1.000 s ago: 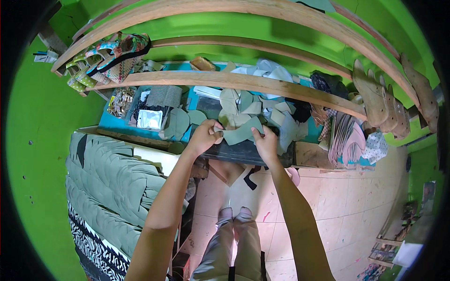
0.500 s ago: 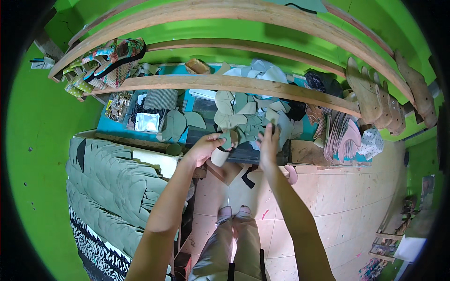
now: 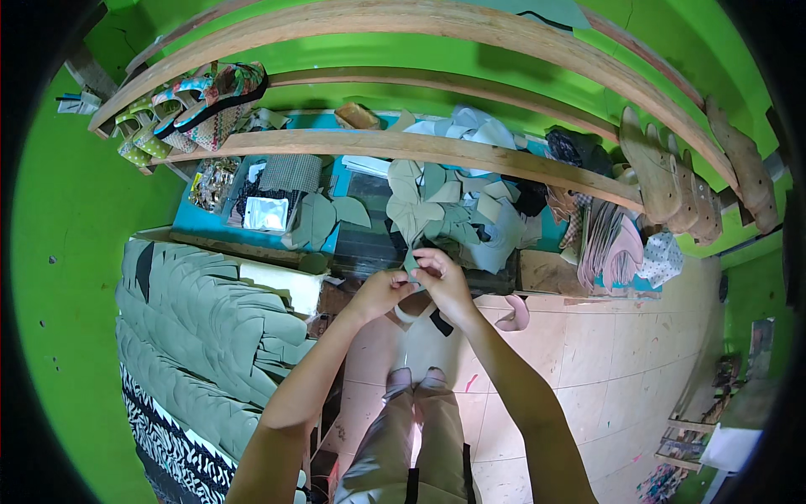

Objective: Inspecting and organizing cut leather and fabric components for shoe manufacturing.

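My left hand (image 3: 384, 292) and my right hand (image 3: 447, 284) meet at the front edge of the bench. Between their fingertips is a small grey-green cut piece (image 3: 410, 261), pinched from both sides. A pale curved strip (image 3: 408, 316) shows just below the hands; whether it joins the held piece is hidden. Behind them lies a loose heap of grey-green and beige cut pieces (image 3: 416, 208) on the bench. Two larger grey-green rounded pieces (image 3: 311, 220) rest to the left of this heap.
Stacked grey-green pieces (image 3: 210, 328) fill the near left. A wooden rail (image 3: 378, 144) crosses above the bench, bearing patterned sandals (image 3: 222, 105) at left and wooden shoe lasts (image 3: 651, 172) at right. Pink cut pieces (image 3: 606, 244) stand at the bench's right end. Beneath is a tiled floor (image 3: 537, 361).
My right hand has come left and down from the heap to join my left hand at the grey-green piece. The left hand has shifted slightly right and lower.
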The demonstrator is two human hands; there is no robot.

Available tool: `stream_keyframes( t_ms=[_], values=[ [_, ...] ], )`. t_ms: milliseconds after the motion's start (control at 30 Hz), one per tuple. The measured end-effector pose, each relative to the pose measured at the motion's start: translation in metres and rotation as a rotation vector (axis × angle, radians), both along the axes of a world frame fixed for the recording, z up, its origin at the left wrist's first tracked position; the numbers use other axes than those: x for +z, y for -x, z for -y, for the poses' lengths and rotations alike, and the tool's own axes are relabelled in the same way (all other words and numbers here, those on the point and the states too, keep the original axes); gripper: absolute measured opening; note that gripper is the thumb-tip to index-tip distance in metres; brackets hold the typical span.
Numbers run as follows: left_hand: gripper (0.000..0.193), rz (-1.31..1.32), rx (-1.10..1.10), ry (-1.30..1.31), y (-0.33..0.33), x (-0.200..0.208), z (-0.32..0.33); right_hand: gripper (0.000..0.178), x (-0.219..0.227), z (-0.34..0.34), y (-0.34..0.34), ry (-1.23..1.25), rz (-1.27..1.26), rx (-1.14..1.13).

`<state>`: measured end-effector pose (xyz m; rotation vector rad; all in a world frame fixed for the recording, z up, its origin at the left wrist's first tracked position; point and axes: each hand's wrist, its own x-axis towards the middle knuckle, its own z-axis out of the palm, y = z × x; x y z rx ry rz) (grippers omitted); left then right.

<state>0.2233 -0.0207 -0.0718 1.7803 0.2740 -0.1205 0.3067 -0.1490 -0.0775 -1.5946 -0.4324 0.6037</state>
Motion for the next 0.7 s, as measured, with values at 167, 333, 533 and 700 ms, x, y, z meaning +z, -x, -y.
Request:
stream_keyframes(
  t_ms=[167,333,533,700],
  values=[
    [0.028,0.147,0.181,-0.484,0.009,0.01,-0.014,0.026,0.007,0.01,0.0,0.049,0.228,0.166],
    [0.035,0.464,0.118,-0.663,0.001,0.021,-0.018,0.024,0.011,0.015,-0.001,0.04,0.376,0.343],
    [0.022,0.189,-0.063,-0.399,-0.014,0.007,-0.019,0.024,0.008,0.014,-0.02,0.118,0.43,0.189],
    [0.023,0.066,0.136,-0.331,-0.048,-0.004,-0.012,0.027,-0.018,0.017,-0.061,0.174,0.391,0.017]
  ],
)
